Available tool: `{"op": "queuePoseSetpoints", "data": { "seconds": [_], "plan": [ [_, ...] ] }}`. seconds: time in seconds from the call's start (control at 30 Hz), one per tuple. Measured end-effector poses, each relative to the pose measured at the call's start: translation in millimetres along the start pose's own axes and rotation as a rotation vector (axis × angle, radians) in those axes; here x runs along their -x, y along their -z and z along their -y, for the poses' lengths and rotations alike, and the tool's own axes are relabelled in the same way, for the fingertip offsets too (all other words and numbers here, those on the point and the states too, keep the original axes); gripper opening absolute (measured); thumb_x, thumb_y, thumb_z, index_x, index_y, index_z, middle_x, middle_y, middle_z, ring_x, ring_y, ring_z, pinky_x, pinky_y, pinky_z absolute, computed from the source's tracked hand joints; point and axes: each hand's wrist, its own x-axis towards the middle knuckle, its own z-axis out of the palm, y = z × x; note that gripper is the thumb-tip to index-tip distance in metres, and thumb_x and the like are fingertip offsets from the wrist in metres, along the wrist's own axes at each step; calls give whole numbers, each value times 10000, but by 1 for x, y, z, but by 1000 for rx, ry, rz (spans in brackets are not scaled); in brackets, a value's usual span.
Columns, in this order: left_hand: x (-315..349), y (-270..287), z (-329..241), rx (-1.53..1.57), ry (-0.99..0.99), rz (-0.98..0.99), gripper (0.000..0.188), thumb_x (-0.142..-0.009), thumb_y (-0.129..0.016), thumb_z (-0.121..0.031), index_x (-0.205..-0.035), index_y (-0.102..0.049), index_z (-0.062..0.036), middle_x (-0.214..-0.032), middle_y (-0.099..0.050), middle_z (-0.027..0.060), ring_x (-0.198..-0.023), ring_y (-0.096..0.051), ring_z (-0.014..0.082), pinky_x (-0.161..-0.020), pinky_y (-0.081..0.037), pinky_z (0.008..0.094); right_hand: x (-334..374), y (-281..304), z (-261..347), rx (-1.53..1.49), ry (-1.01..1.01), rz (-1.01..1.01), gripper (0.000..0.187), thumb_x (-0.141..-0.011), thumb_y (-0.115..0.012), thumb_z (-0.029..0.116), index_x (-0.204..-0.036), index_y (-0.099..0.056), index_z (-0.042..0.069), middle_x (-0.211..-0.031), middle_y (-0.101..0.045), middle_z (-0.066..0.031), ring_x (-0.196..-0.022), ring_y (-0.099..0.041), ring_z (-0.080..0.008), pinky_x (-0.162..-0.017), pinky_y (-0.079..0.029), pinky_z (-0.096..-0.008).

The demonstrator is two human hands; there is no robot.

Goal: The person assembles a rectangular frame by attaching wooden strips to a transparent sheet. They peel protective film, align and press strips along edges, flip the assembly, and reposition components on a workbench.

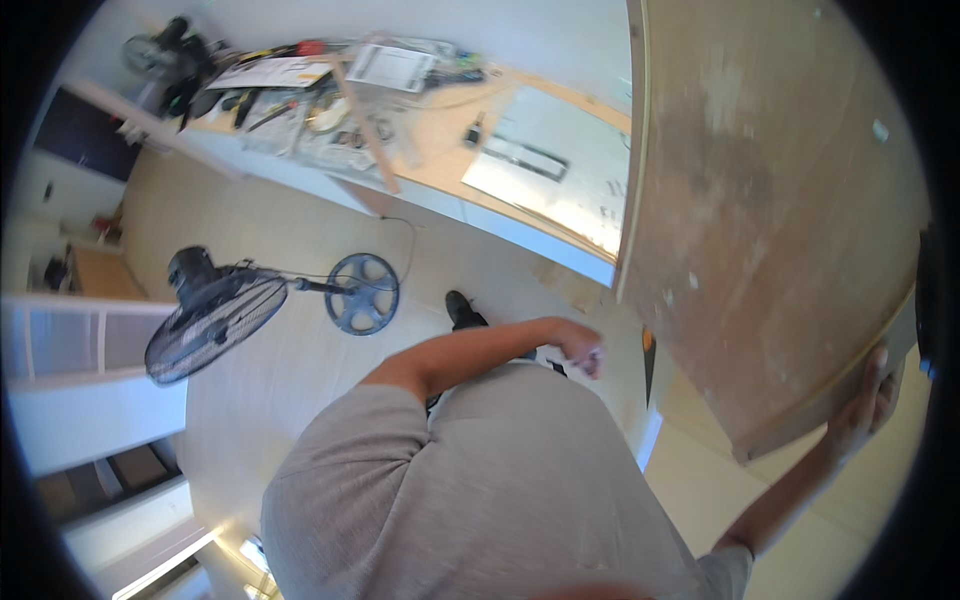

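A large brown wooden panel (770, 200) with a raised edge and pale smudges fills the right side. At its lower right edge my right hand (862, 402) is closed, fingers wrapped round the rim. My left hand (580, 347) is in front of my body, apart from the panel, with the arm bent. Its fingers look curled in and are a little blurred; whatever they hold, if anything, is hidden. Between my left hand and the panel a handsaw (648, 365) with an orange and black handle is seen.
A long workbench (440, 150) along the wall carries papers, tools, a wooden strip (365, 125) and a shiny sheet (545, 165). A black pedestal fan (220, 320) with a round base (362, 293) stands on the floor to the left, its cable trailing. White shelving (95, 400) lines the far left.
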Motion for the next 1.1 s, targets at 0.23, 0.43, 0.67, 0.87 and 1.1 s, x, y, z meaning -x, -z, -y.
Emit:
{"op": "queuePoseSetpoints", "data": {
  "seconds": [0.23,0.43,0.67,0.87,1.1],
  "plan": [
    [98,-86,111,1113,154,-798,494,-973,-658,-479,-1287,-628,-98,-1135,-691,71,-888,-679,190,-757,-550,313,24,2,6,53,-83,450,540,-1018,-620,410,-1307,-578,-44,-1171,-649,-137,-1135,-582,-220,-985,-436,-372],
    [114,-122,111,1360,-387,-1040,670,-962,-680,-455,-1495,-437,-129,-1461,-504,72,-1290,-522,232,-1014,-458,426,54,-50,-2,-5,30,709,447,-994,-613,265,-1287,-575,-71,-1118,-658,-151,-1055,-615,-224,-959,-463,-372],
    [116,-134,79,1385,-552,-1061,844,-857,-805,-449,-1527,-390,-146,-1518,-468,45,-1398,-449,254,-1080,-406,418,91,-90,-21,143,227,1049,438,-916,-711,216,-1301,-577,56,-1065,-685,-193,-871,-649,-408,-752,-502,-489],
    [123,-146,80,1260,-158,-964,647,-901,-759,-275,-1450,-473,-85,-1437,-553,97,-1317,-546,284,-1073,-452,422,92,-88,-40,149,197,1145,435,-954,-676,303,-1291,-584,45,-1057,-690,-180,-851,-653,-398,-750,-505,-479],
    [120,-106,117,1122,303,-800,471,-925,-607,-48,-1389,-533,-24,-1295,-647,126,-1107,-677,268,-936,-541,383,120,-22,-50,219,-16,1002,397,-948,-689,293,-1234,-613,27,-943,-692,-178,-753,-647,-395,-677,-498,-462]
  ]
}}
